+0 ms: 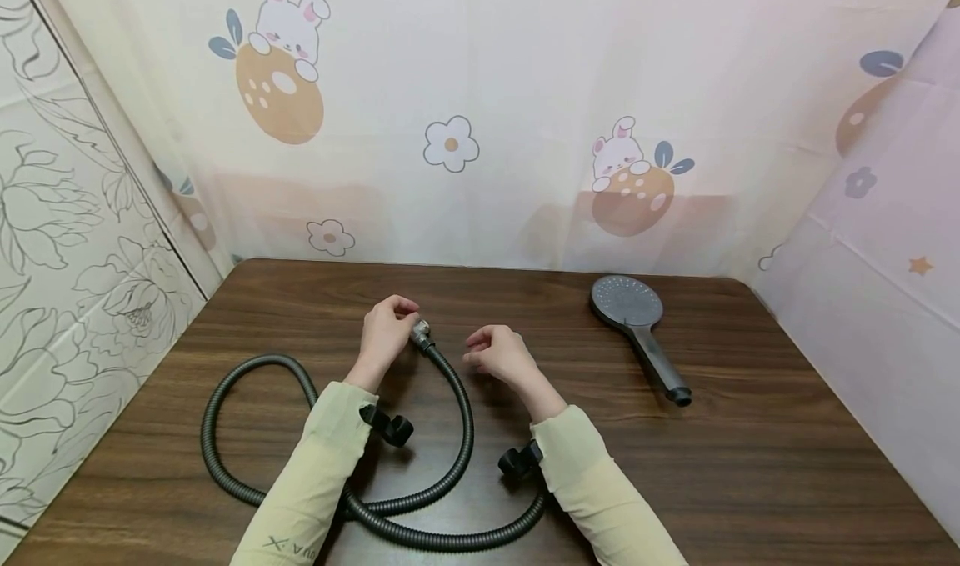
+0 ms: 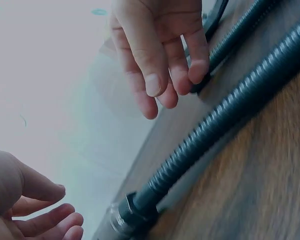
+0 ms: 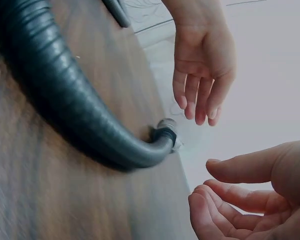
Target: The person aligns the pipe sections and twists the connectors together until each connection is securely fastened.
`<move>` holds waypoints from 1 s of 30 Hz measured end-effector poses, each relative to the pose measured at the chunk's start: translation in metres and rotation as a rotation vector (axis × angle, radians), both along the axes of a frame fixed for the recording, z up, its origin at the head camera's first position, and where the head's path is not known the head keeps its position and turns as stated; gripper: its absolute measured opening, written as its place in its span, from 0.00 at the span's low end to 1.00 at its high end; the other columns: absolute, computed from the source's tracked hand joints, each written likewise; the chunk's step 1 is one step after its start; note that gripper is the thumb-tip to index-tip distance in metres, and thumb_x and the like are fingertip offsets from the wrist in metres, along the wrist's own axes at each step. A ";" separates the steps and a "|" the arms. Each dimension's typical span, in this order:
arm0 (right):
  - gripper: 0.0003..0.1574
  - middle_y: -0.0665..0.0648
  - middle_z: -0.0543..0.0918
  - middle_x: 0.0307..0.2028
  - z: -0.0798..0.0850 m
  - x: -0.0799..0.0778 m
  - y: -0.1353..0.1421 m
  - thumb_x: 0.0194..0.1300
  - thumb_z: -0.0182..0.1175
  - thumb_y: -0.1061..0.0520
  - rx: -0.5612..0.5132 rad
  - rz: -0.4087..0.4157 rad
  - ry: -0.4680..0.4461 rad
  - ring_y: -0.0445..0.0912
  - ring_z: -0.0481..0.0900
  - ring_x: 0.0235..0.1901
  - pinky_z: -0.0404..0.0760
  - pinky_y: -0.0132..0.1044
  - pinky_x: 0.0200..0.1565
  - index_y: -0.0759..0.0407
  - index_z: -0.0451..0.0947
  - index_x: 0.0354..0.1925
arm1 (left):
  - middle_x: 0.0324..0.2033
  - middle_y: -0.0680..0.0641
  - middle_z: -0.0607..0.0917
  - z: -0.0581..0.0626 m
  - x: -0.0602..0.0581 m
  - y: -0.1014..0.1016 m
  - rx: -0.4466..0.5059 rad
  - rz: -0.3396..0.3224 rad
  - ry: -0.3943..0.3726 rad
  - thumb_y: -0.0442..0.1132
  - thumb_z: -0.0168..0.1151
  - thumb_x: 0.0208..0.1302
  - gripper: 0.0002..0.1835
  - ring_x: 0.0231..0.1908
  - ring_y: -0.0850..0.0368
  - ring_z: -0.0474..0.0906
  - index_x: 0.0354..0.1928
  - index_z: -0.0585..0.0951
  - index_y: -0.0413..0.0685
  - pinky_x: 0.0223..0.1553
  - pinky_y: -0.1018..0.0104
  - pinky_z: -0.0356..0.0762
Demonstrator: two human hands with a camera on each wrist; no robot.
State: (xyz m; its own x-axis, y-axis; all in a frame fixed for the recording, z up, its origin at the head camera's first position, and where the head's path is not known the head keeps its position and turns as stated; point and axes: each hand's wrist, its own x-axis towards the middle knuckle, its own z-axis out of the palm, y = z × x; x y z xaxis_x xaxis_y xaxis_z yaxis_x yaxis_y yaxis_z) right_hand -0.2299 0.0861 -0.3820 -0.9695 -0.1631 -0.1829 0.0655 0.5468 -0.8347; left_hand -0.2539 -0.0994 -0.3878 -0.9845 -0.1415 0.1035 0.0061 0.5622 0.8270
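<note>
A dark ribbed shower hose (image 1: 467, 408) lies looped on the wooden table, its silvery end fitting (image 1: 422, 329) standing at the back. My left hand (image 1: 386, 333) is right beside this fitting. The left wrist view shows the left hand (image 2: 37, 205) with loosely bent fingers and a gap between them and the fitting (image 2: 120, 220). Across the hose end, my right hand (image 1: 501, 354) hovers over the table, thumb and fingers apart with nothing between them. In the right wrist view the right hand (image 3: 245, 195) is likewise bare, the hose (image 3: 80, 105) passing left of it.
A grey hand shower (image 1: 628, 302) lies at the back right, handle toward the front. The hose's other loop (image 1: 213, 433) spreads left and passes under the left sleeve (image 1: 311, 474). Black wrist mounts (image 1: 388, 427) jut from both cuffs. Patterned curtains (image 1: 517, 66) stand behind the wooden table (image 1: 750, 433).
</note>
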 end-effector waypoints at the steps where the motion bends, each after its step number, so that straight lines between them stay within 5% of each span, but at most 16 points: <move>1: 0.16 0.57 0.81 0.34 0.001 0.000 0.002 0.54 0.63 0.62 -0.001 -0.006 0.004 0.49 0.80 0.32 0.80 0.36 0.34 0.64 0.77 0.43 | 0.39 0.43 0.83 0.001 0.001 0.001 0.004 -0.008 0.002 0.35 0.56 0.59 0.10 0.39 0.50 0.77 0.42 0.80 0.42 0.38 0.60 0.72; 18: 0.15 0.59 0.81 0.37 0.009 0.005 0.034 0.62 0.56 0.53 0.090 -0.062 0.078 0.52 0.78 0.35 0.73 0.36 0.33 0.59 0.78 0.45 | 0.35 0.47 0.82 0.006 0.012 0.026 -0.012 -0.148 0.033 0.36 0.56 0.60 0.08 0.36 0.53 0.76 0.39 0.81 0.44 0.38 0.61 0.72; 30: 0.14 0.60 0.81 0.36 0.016 0.007 0.049 0.63 0.55 0.52 0.131 -0.102 0.091 0.49 0.77 0.33 0.73 0.35 0.31 0.58 0.78 0.44 | 0.32 0.50 0.82 -0.003 0.021 0.044 -0.034 -0.269 0.032 0.37 0.56 0.61 0.08 0.33 0.56 0.76 0.38 0.81 0.43 0.36 0.64 0.71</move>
State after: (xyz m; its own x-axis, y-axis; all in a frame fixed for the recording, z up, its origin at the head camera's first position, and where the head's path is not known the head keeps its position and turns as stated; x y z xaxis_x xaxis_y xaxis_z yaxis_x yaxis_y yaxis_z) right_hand -0.2233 0.1349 -0.3665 -0.9933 -0.0437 -0.1067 0.0534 0.6459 -0.7616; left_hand -0.2324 -0.0553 -0.3905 -0.9823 0.1290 0.1358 0.1853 0.5643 0.8045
